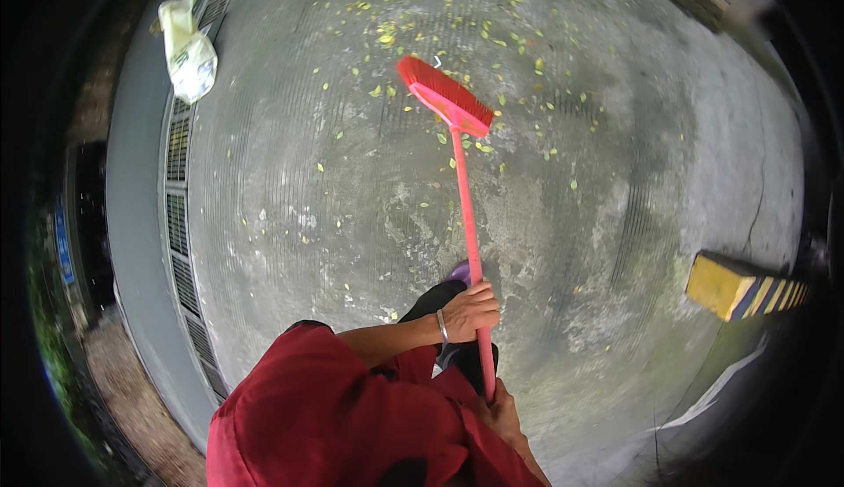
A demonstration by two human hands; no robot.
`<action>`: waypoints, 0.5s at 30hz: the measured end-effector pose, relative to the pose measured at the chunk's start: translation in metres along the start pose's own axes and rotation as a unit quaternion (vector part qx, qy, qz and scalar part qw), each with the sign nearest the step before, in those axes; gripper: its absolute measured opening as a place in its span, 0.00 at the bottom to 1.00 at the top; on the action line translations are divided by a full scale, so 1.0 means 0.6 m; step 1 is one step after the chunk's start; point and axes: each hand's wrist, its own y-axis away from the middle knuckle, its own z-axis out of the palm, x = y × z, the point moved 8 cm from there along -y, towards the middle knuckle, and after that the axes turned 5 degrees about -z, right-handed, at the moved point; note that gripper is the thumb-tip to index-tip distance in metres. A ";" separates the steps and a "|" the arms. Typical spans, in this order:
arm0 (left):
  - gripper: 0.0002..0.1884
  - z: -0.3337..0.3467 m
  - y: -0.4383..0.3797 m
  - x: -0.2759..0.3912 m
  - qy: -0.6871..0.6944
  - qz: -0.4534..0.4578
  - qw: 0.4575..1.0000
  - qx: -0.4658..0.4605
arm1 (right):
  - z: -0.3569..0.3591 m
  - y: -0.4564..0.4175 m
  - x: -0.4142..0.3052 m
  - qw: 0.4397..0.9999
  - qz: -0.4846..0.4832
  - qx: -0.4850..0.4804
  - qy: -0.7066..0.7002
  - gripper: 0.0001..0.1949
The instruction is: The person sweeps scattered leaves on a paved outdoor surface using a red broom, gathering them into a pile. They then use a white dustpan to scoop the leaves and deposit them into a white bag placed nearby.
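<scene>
A push-style broom with a pink handle (467, 203) and red bristles (445, 89) stretches out ahead of me. Its head is tilted across the upper middle of the view, above concrete strewn with yellow-green leaves (386, 39). Whether the bristles touch the ground I cannot tell. My left hand (470, 312), with a silver bangle (442, 326) at the wrist, grips the lower shaft. Near the handle's end, close to my body, my right hand (503, 411) is wrapped around it, partly hidden by the red garment. A small white scrap (437, 61) lies beside the bristles.
Along the left runs a drain with metal gratings (177, 213), beside a grey curb (135, 177). A pale plastic bag (188, 52) rests there at upper left. On the right stands a yellow-and-black striped concrete block (722, 287). One purple shoe (459, 272) shows under the handle.
</scene>
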 end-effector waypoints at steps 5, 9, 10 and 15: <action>0.10 -0.042 0.010 -0.023 0.005 -0.100 0.994 0.040 | -0.054 -0.028 -0.035 0.981 0.046 -0.165 -0.092 0.20; 0.09 0.020 0.068 -0.088 -0.009 -0.283 0.947 -0.153 | -0.112 -0.090 -0.097 0.923 0.161 -0.332 -0.107 0.20; 0.08 0.021 0.089 -0.115 -0.014 -0.355 0.926 -0.129 | -0.122 -0.118 -0.118 0.905 0.180 -0.377 -0.084 0.19; 0.09 0.070 0.122 -0.223 0.026 -0.578 0.815 -0.036 | -0.125 -0.248 -0.230 0.729 0.479 -0.396 -0.285 0.03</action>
